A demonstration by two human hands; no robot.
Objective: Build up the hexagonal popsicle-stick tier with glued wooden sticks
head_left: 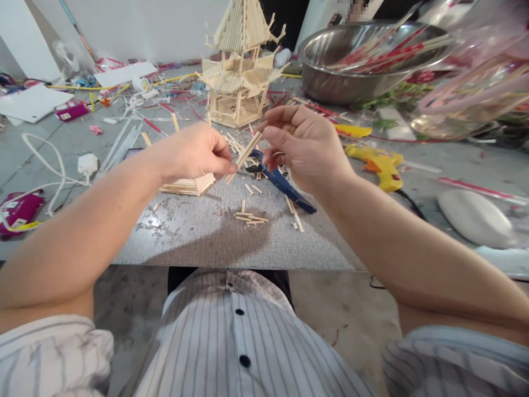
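Between my hands slants a short piece of thin wooden sticks (247,153), seemingly two side by side. My left hand (198,151) is closed in a pinch on its lower end. Thumb and fingers of my right hand (308,146) close on its upper end. Below my right hand lie blue-handled pliers (289,190), partly hidden. Under my left wrist stands a low stick-built base (188,186) with upright sticks, mostly covered by my forearm. Several cut stick pieces (250,216) are scattered on the table in front of me.
A stick-built pagoda model (237,80) stands behind my hands. At the right are a steel basin (343,88) holding sticks, a yellow glue gun (382,165) and a white rounded object (473,218). White cables, purple packets (71,110) and plastic scraps litter the left side.
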